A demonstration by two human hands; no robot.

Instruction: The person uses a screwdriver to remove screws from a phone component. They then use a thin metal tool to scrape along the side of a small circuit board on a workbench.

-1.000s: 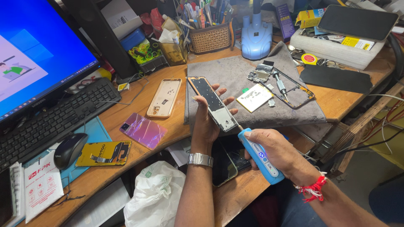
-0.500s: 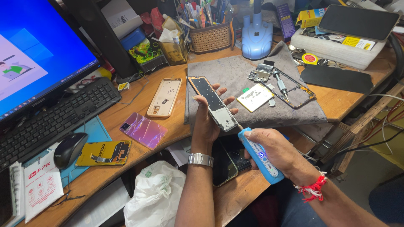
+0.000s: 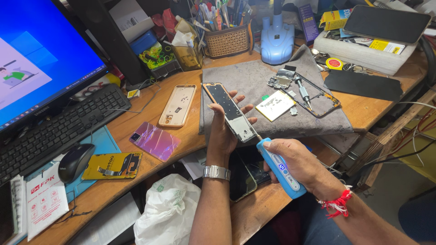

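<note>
Left hand (image 3: 223,131) holds phone frame (image 3: 229,111); right hand (image 3: 297,161) grips screwdriver (image 3: 279,167).

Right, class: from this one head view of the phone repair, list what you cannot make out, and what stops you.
- Driver tip: head view, too small where the blue driver meets the phone frame; which screw is unclear.
- Left hand palm: hidden behind the frame.
- Monitor: cut off by the top and left edges.
- Dark phone: partly hidden by the left wrist.
- Right hand fingertips: wrapped behind the driver.
</note>
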